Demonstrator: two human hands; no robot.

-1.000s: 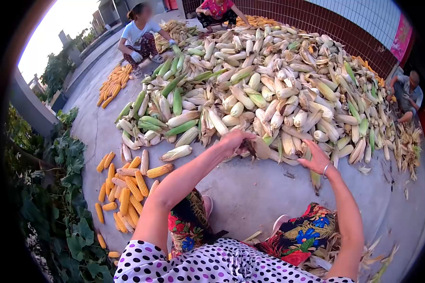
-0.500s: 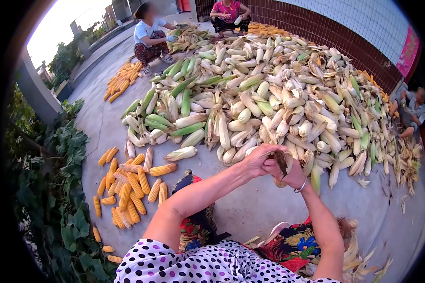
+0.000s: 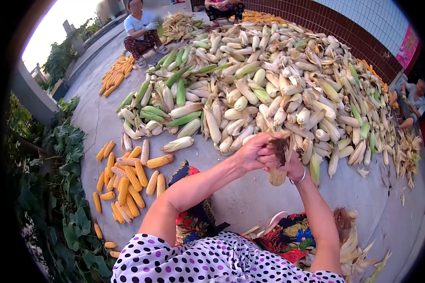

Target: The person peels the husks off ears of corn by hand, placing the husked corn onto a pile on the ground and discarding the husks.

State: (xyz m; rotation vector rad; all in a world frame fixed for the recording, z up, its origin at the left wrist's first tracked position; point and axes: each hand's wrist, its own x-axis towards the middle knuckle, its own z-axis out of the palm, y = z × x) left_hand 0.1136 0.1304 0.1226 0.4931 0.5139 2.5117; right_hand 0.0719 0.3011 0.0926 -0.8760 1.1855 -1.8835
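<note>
In front of my knees, both hands are closed on one ear of corn (image 3: 277,177) in its pale husk. My left hand (image 3: 256,153) grips at its upper end, where dark brown silk hangs. My right hand (image 3: 293,168), with a bracelet at the wrist, is wrapped round the ear from the right side. Fingers and husk partly hide each other there. Just beyond my hands lies the big heap of unhusked corn (image 3: 241,96). Left of my legs, bare yellow cobs (image 3: 127,181) lie in a loose pile on the concrete.
Stripped husks (image 3: 356,252) lie by my right leg. A person in a light blue shirt (image 3: 139,28) squats at the far left, another person (image 3: 224,7) sits behind the heap, and a third (image 3: 413,104) sits at the right. Leafy vines (image 3: 71,188) edge the left side.
My hands have shifted slightly on the ear, and its lower end now hangs further below them. The view has moved a little. The person at far left has raised their hands.
</note>
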